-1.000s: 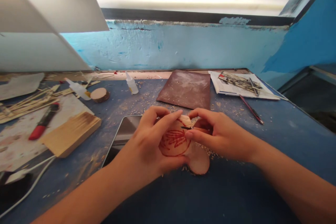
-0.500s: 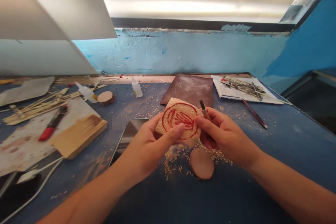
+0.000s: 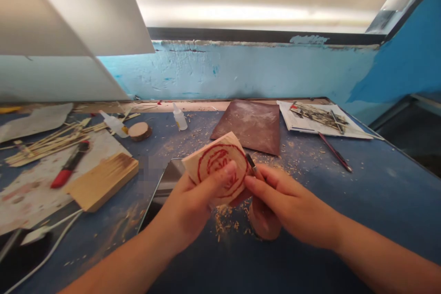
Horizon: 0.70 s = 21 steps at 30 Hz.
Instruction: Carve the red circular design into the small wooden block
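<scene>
My left hand (image 3: 193, 202) holds a small pale wood block (image 3: 217, 165) with a red drawing in a red circle, lifted and tilted above the blue table (image 3: 361, 193). My right hand (image 3: 282, 202) touches the block's right edge and grips a thin carving tool (image 3: 251, 161), whose tip shows beside the block. Under my hands lie a round wood slice (image 3: 265, 227), partly hidden, and a heap of wood shavings (image 3: 227, 223).
A phone or tablet (image 3: 165, 183) lies left of my hands, a wooden block (image 3: 103, 179) and a red marker (image 3: 67, 165) further left. Brown sandpaper (image 3: 251, 126), glue bottles (image 3: 179, 117), a small wood slice (image 3: 139, 131), sticks (image 3: 48, 140), and paper with tools (image 3: 320, 117) sit behind.
The carved block was lifted off the wood slice, then turned and brought a little left and lower; shavings fell onto the table. My right hand followed with the tool.
</scene>
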### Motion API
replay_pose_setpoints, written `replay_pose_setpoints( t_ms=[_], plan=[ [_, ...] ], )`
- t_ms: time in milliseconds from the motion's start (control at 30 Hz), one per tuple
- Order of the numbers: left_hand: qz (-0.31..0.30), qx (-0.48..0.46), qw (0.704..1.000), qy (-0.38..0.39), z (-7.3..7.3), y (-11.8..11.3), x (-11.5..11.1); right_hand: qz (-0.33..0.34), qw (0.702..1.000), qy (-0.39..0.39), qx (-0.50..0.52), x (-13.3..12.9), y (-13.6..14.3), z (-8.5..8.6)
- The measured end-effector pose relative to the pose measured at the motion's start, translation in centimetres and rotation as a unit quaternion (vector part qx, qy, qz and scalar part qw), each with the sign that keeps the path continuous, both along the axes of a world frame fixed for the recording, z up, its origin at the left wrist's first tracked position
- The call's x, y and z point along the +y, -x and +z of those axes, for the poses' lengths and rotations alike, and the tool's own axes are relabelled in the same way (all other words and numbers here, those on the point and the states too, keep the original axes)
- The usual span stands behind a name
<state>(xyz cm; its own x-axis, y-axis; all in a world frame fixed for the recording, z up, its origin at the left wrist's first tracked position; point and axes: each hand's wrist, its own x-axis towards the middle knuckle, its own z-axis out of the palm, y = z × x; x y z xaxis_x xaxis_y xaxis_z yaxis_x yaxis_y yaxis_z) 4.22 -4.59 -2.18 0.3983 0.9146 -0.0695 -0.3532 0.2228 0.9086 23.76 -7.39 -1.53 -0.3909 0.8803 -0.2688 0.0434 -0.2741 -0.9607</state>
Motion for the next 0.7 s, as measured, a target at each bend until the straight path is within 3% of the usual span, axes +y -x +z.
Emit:
replay_pose_setpoints(
  t_ms=[200,433,700],
  plan=[
    [0.008,-0.076,0.996,0.052,0.7,0.7,1.3,-0.062,0.994,-0.084,-0.039,-0.3,-0.8,0.5],
    [0.010,-0.046,0.998,0.031,0.7,1.1,1.6,-0.028,0.953,-0.223,-0.203,-0.6,-1.5,1.3],
    [0.023,-0.038,0.998,0.035,0.6,1.1,1.5,-0.059,0.934,-0.284,-0.208,-0.8,-1.7,1.0]
  ],
)
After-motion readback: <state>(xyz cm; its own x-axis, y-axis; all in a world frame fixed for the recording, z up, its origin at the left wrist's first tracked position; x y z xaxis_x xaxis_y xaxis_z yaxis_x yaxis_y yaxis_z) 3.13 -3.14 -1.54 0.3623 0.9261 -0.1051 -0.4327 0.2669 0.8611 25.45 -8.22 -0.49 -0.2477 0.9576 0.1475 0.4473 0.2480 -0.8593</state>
